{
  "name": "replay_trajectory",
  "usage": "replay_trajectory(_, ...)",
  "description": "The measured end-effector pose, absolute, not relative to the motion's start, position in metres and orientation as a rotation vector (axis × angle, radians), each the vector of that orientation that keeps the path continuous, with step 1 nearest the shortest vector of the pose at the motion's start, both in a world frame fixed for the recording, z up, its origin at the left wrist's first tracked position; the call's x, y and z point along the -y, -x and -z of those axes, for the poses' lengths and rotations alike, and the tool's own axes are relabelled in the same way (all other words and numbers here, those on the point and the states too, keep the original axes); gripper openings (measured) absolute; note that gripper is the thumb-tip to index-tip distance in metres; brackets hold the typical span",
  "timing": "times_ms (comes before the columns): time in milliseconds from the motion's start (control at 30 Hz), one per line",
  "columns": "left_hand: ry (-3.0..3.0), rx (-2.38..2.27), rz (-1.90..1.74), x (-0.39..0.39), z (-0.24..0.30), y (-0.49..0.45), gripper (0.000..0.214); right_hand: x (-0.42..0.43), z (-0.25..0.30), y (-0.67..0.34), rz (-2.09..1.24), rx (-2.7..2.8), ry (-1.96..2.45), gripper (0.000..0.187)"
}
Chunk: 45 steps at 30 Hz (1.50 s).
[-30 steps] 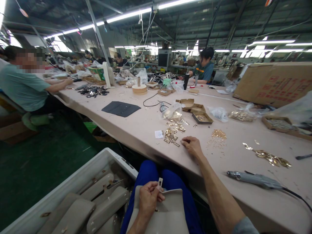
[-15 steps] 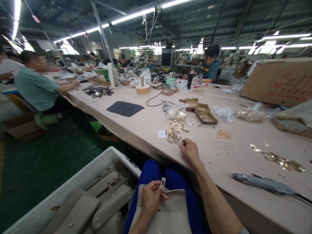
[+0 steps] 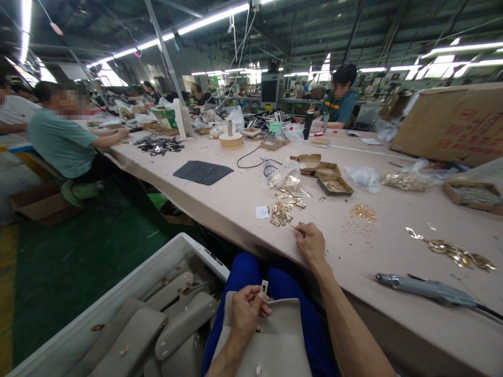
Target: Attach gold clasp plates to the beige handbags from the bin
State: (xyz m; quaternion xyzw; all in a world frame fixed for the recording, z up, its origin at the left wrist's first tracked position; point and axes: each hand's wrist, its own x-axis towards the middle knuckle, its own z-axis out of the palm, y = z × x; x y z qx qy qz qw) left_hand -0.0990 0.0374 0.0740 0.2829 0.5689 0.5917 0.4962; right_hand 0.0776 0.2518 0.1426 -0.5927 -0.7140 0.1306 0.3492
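Observation:
My left hand (image 3: 245,314) is closed on the top edge of a beige bag panel (image 3: 275,340) lying on my lap, pinching a small white tab (image 3: 264,289) that sticks up from it. My right hand (image 3: 310,243) rests on the pink table (image 3: 236,193) with its fingers curled on something I cannot make out, at the near edge of a pile of small gold metal fittings (image 3: 283,214). A small white label (image 3: 262,211) lies left of that pile.
A white bin (image 3: 118,298) of beige bag parts stands at my left. A grey power tool (image 3: 424,288) lies at right. Gold screws (image 3: 362,212), gold strips (image 3: 451,254), small cardboard trays (image 3: 334,184), plastic bags and a large carton (image 3: 451,123) crowd the table. Other people sit along it.
My right hand shifted slightly left toward the gold fittings and curled its fingers there. My left hand keeps its hold on the panel and tab. The view drifted a little.

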Motion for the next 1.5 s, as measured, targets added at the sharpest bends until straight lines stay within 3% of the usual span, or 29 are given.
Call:
replay_trajectory(500,-0.658,-1.395,-1.426,-0.039,-0.076,0.099,0.053,-0.237,-0.171,-0.082,-0.279,2.207,1.652,0.019)
replay_trajectory(800,-0.674,-1.385,-1.444,-0.038,-0.076,0.099,0.048,-0.243,-0.182,-0.069,-0.543,2.126,1.66,0.008)
replay_trajectory(933,-0.652,-1.4,-1.438,-0.034,-0.08,0.096,0.045,-0.208,-0.173,-0.066,-0.771,1.921,1.297,0.014)
replay_trajectory(1133,-0.679,-1.364,-1.409,-0.03,-0.082,0.095,0.043,-0.126,-0.133,-0.051,-1.307,1.582,1.11,0.044)
replay_trajectory(1333,-0.788,-1.364,-1.376,-0.03,-0.082,0.098,0.039,-0.092,-0.114,-0.033,-1.42,1.407,1.173,0.036)
replay_trajectory(1500,-0.785,-1.284,-1.38,-0.03,-0.085,0.1,0.036,-0.091,-0.106,-0.026,-1.461,1.329,1.225,0.043)
